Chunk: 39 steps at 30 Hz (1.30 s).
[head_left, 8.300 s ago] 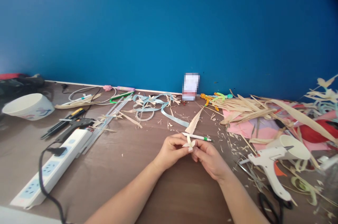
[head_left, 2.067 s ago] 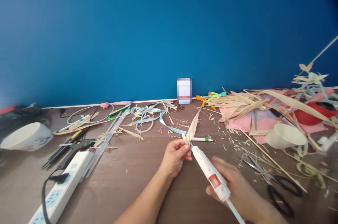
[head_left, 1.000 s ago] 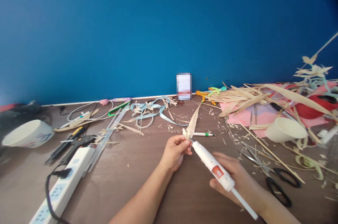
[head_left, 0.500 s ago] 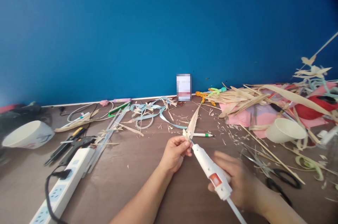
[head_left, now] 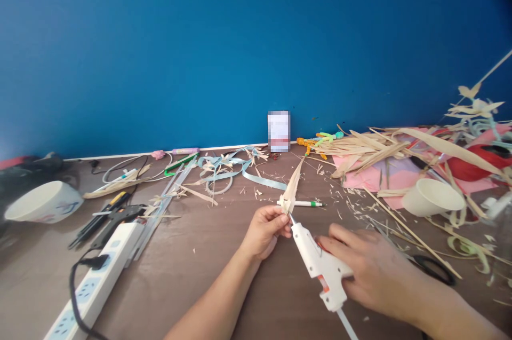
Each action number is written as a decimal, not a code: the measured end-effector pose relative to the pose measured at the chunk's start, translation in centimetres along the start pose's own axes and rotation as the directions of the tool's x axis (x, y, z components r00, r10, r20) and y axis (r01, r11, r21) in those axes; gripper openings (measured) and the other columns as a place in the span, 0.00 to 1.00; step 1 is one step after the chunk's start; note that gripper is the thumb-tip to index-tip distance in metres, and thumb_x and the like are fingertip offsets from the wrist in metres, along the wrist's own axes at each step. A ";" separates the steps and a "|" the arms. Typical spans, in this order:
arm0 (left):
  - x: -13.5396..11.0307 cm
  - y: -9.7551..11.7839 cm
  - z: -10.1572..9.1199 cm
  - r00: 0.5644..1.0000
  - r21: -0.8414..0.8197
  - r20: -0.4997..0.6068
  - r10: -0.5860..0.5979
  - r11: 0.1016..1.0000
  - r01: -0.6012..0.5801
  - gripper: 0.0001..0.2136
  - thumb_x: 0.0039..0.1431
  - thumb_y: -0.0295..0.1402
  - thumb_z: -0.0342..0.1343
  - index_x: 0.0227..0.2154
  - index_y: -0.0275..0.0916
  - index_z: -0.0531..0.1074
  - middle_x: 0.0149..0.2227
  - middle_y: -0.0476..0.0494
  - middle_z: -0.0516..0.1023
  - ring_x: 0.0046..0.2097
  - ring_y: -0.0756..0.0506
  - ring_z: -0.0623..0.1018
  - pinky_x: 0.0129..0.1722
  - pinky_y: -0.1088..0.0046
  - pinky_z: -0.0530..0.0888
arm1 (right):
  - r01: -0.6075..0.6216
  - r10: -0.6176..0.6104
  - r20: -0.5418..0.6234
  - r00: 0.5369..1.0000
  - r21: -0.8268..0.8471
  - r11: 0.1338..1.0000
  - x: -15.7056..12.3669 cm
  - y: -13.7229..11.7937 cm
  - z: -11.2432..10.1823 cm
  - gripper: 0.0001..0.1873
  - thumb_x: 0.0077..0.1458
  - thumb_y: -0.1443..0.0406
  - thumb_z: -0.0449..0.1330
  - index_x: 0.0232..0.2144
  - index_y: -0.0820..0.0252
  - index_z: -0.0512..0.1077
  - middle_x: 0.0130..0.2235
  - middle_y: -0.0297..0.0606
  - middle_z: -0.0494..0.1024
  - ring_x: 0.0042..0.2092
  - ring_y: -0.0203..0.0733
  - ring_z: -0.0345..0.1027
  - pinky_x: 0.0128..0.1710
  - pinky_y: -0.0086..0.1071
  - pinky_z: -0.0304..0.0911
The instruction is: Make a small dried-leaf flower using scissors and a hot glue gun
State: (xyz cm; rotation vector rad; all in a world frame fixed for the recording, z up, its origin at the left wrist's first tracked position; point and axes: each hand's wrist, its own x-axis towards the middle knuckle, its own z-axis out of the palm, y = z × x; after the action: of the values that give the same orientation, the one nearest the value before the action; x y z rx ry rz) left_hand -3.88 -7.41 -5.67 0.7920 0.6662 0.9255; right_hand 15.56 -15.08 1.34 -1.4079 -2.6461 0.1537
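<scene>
My left hand (head_left: 269, 230) pinches the lower end of a pale dried-husk piece (head_left: 293, 185), whose pointed leaf stands upward. In my right hand (head_left: 368, 268) is a white hot glue gun (head_left: 316, 257), gripped by its handle. A glue stick (head_left: 347, 324) sticks out of the gun's back end. The gun's metal tip is at the base of the husk piece, close to my left fingertips; whether it touches is too small to tell. Just behind the husk piece lies a white and green pen (head_left: 310, 204).
A white power strip (head_left: 114, 246) and a black glue gun (head_left: 120, 220) lie left, near a white bowl (head_left: 44, 201). Blue ribbon (head_left: 264, 181) lies at the back. On the right are dried husks (head_left: 372, 153), a paper cup (head_left: 432, 196) and scissors (head_left: 434, 269) partly hidden by my right arm.
The glue gun has rolled onto its side in my right hand, which has shifted right around the handle. The tip stays at the husk piece; my left hand has barely moved.
</scene>
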 end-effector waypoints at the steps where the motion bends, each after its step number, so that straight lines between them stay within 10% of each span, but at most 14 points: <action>1: 0.0 0.0 0.0 1.000 0.001 0.002 -0.008 1.000 0.008 0.10 0.40 0.34 0.63 0.22 0.32 0.73 0.17 0.49 0.71 0.19 0.54 0.70 0.22 0.78 0.69 | 0.006 -0.007 -0.006 1.000 -0.018 1.000 0.0 0.0 0.0 0.23 0.39 0.73 0.52 0.42 0.56 0.65 0.36 0.37 0.68 0.30 0.38 0.64 0.30 0.31 0.54; 39: 0.0 0.2 0.3 1.000 -0.017 -0.011 -0.016 1.000 0.016 0.12 0.38 0.35 0.65 0.20 0.32 0.71 0.17 0.50 0.70 0.19 0.55 0.68 0.20 0.79 0.68 | 0.057 -0.058 -0.004 0.998 -0.095 0.994 0.4 -0.2 -1.3 0.24 0.40 0.72 0.52 0.43 0.54 0.65 0.31 0.33 0.68 0.27 0.38 0.63 0.26 0.31 0.52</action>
State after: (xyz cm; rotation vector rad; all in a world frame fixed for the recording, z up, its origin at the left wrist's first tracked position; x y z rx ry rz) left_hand -3.77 -7.45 -5.38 0.7658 0.6731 0.9205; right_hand 15.40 -14.84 2.69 -1.3545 -2.7177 0.0175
